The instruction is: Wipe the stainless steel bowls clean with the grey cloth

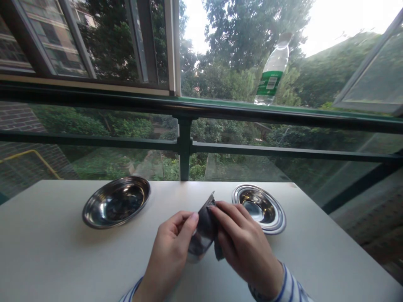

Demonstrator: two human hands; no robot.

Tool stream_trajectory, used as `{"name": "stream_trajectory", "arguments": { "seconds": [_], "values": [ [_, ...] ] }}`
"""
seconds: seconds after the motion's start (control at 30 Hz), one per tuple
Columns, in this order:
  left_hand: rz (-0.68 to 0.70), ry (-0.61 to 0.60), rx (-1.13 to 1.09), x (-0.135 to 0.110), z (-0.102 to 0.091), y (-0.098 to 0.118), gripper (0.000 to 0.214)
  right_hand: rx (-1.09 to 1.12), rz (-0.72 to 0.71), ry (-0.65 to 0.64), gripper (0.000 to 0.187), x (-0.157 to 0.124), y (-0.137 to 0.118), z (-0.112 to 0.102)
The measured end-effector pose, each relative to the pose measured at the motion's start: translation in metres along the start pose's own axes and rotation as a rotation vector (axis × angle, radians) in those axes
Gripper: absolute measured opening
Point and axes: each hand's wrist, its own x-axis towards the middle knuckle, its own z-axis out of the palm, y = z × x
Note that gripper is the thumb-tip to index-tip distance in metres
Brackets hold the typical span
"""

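A small shiny metal bowl (199,242) is held tilted up on its side above the white table, between my two hands. My left hand (170,247) pinches its near-left rim between thumb and fingers. My right hand (247,243) is closed around a dark grey cloth (218,251) and presses it against the bowl's right side. A bit of the cloth shows at the fingertips and more hangs below the fingers. Parts of the bowl are hidden by both hands.
On the white table (63,260), a wide steel bowl (91,222) sits at the left. A steel bowl with a broad rim (280,224) stands behind my right hand. Beyond the table runs a dark green railing (126,102), with a clear green-labelled bottle (269,79) at the window.
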Motion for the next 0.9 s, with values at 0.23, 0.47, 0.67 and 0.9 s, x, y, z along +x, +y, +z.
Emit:
{"name": "stream_trajectory", "arguments": {
  "seconds": [0.23, 0.47, 0.67, 0.9],
  "values": [
    [-0.002, -0.033, 0.011, -0.0028, 0.0002, 0.0013, 0.026, -0.006, -0.052, -0.003, 0.037, -0.0002, -0.002, -0.0002],
    [-0.013, -0.152, 0.004, -0.0005, -0.0006, 0.0001, 0.029, -0.012, -0.069, -0.005, 0.036, 0.0006, -0.0009, -0.0013],
    [-0.022, -0.183, -0.002, -0.0008, 0.0007, 0.0007, 0.028, 0.012, -0.018, 0.01, 0.038, -0.0001, 0.0035, -0.0003],
    [0.024, -0.205, 0.0, -0.0003, -0.0019, -0.0012, 0.024, 0.001, -0.106, -0.046, 0.035, 0.0008, -0.0064, -0.0032]
  ]
}}
